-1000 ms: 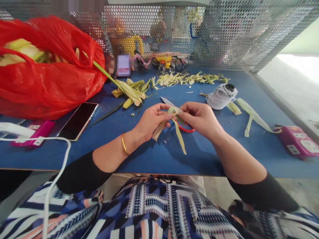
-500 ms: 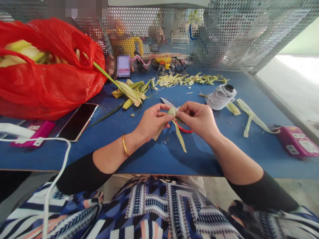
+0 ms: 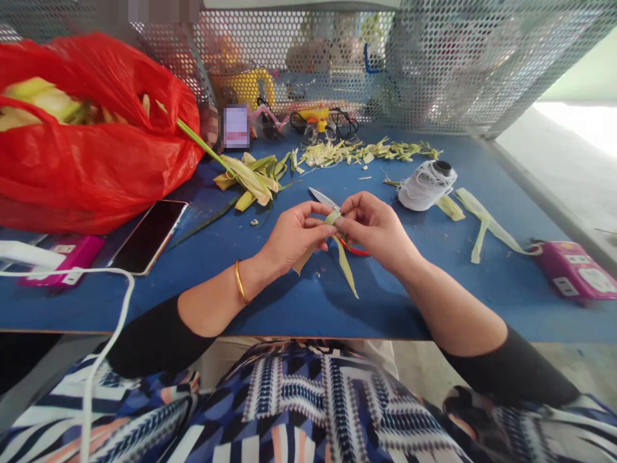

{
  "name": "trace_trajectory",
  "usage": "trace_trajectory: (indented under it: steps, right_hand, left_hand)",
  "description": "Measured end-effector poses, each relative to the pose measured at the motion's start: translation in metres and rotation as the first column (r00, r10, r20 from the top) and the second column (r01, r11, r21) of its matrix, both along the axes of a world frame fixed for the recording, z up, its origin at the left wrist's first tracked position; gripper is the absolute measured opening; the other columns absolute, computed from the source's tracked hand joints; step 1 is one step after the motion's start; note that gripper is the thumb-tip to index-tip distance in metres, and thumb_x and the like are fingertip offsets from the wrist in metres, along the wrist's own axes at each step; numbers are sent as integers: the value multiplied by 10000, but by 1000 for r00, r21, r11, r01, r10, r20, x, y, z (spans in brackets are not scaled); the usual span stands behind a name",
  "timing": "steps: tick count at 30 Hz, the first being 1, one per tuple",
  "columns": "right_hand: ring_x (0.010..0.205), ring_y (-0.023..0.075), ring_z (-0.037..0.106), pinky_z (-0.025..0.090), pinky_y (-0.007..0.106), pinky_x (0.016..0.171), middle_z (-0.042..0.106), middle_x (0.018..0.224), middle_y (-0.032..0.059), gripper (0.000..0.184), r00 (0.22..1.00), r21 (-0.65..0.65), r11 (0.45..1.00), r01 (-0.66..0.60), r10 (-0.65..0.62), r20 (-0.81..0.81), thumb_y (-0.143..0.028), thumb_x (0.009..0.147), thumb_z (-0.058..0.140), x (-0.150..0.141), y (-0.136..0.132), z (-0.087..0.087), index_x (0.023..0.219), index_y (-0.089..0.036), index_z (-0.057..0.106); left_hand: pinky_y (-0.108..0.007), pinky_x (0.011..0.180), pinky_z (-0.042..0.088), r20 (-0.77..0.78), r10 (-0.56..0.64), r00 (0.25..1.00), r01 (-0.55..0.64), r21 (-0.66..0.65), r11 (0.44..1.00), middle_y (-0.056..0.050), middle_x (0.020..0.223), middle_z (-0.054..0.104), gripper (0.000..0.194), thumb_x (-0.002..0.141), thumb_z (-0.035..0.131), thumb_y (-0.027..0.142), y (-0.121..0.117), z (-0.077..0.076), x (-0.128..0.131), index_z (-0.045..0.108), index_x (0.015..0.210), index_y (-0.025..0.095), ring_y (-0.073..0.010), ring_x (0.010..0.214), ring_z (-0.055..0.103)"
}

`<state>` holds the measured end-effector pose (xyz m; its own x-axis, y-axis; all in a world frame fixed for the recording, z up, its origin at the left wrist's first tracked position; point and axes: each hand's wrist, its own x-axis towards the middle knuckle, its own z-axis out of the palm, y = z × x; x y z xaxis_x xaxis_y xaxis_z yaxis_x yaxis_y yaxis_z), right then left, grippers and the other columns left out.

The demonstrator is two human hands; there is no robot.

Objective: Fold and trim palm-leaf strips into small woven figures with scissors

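Note:
Between the fingertips of both hands is a pale green corn husk strip (image 3: 346, 267), folded or looped at the top, its loose ends hanging down. My left hand (image 3: 299, 235) pinches it from the left, thumb against fingers. From the right, my right hand (image 3: 373, 228) grips the same folded part between thumb and fingers. Beneath the hands lie red-handled scissors (image 3: 324, 197) on the blue table, blade pointing to the upper left and handles partly hidden. A spool of white thread (image 3: 421, 186) lies tilted beyond my right hand.
A red plastic bag (image 3: 106, 148) of husks fills the left, near a dark phone (image 3: 149, 236) and a white cable (image 3: 128, 302). Husk pieces (image 3: 255, 180) and cut scraps (image 3: 332, 153) lie behind the hands. Right: a husk strip (image 3: 486, 222) touching a purple box (image 3: 573, 270). Perforated metal panel (image 3: 299, 38) behind.
My right fingers have shifted slightly on the folded husk, turning around it. My left hand keeps its pinch almost in place. The whole view has moved slightly.

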<state>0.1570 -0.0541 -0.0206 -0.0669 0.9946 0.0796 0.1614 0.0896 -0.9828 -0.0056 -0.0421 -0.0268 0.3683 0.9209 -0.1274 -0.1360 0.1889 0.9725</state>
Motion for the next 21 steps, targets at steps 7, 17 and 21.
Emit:
trace_trajectory:
  steps: [7,17,21]
  right_hand:
    - [521,88,550,450,241,506,603,656,-37,266,998,22,999,-36,37,-55,-315,702,795,3,2,3,772,-204,563]
    - [629,121,605,488,264,593,646,710,-17,310,1000,30,999,10,-9,-25,-366,661,806,5,2,7,804,-200,588]
    - [611,119,566,436,258,562,637,674,-12,355,996,24,999,-24,22,86,-460,672,810,11,3,11,797,-187,621]
  left_hand:
    - [-196,534,479,2,6,1000,-6,-6,1000,27,662,706,235,712,756,133,0,0,0,609,891,164,-65,476,573]
    - [-204,540,486,8,26,1000,-26,-12,1000,19,670,705,222,715,758,140,1,0,0,608,877,163,-69,488,574]
    - [-201,534,481,28,52,998,-50,-40,998,11,687,711,235,716,771,153,2,0,0,605,881,165,-76,511,590]
